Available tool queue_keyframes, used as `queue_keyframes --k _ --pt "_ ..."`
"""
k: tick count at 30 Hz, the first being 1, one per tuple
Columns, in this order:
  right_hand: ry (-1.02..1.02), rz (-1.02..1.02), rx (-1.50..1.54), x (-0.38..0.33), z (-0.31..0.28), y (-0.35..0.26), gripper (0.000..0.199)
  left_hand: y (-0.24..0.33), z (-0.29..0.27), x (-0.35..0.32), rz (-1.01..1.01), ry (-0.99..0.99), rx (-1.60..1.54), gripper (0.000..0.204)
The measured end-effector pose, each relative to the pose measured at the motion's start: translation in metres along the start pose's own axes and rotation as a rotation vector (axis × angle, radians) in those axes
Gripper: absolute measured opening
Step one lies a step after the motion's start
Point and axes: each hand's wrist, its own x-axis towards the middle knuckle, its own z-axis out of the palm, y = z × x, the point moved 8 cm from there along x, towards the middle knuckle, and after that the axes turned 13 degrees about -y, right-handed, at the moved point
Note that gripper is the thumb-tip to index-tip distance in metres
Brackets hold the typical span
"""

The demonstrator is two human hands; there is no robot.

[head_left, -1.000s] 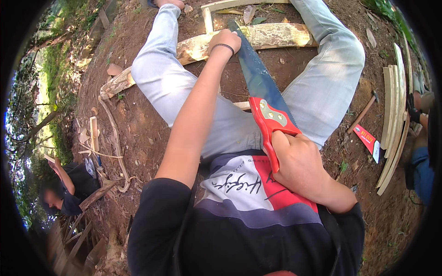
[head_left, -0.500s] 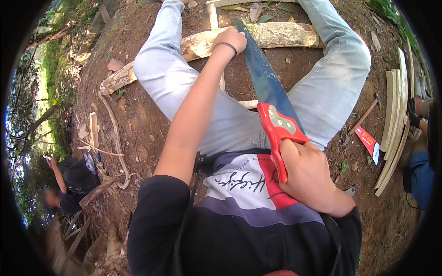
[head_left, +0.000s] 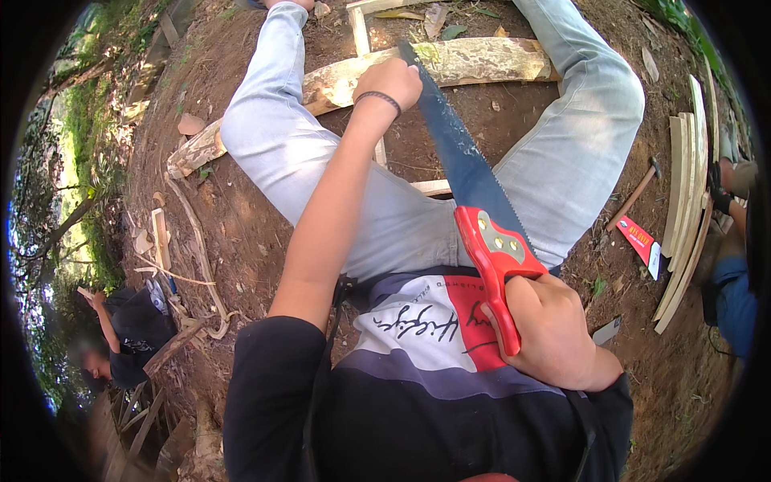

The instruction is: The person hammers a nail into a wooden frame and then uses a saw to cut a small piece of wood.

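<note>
My right hand (head_left: 550, 329) is wrapped round the red handle of a handsaw (head_left: 470, 165). The dark blue blade slants away to the upper left, toothed edge to the right, its tip over a pale, patchy-barked log (head_left: 482, 63). Close beside the blade's far end, my left hand (head_left: 388, 83) is closed over the log, fingers curled; what they grip is hidden under the hand. A thin pale wood strip (head_left: 359, 32) runs toward the log near that hand.
On the dirt at the right lie a hammer (head_left: 634, 193), a red-and-white card sleeve (head_left: 638, 241) and several pale wood strips (head_left: 683, 201). A crooked branch (head_left: 197, 233) is at the left. One person (head_left: 140, 325) sits far left; another (head_left: 731, 281) is at the right edge.
The saw has been drawn back toward me a little, my right hand moving down and right with it. My left hand stays at the log; the whole view has shifted slightly.
</note>
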Motion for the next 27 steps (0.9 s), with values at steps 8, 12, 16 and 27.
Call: queue_keyframes --k 8,12,16,27 --pt "0.005 -0.009 -0.130 0.043 0.020 -0.002 0.018 -0.029 -0.006 0.029 -0.115 0.123 -0.070 0.047" --pt "0.043 0.008 -0.085 0.026 0.000 -0.003 0.019 -0.019 -0.008 0.019 -0.077 -0.019 -0.010 0.042" --pt "0.019 -0.021 -0.054 0.010 0.011 -0.003 0.023 -0.010 0.004 0.007 -0.033 -0.120 0.037 0.041" --pt "0.014 0.039 -0.032 0.023 0.005 0.003 0.023 -0.015 -0.005 0.028 0.038 -0.071 0.026 0.045"
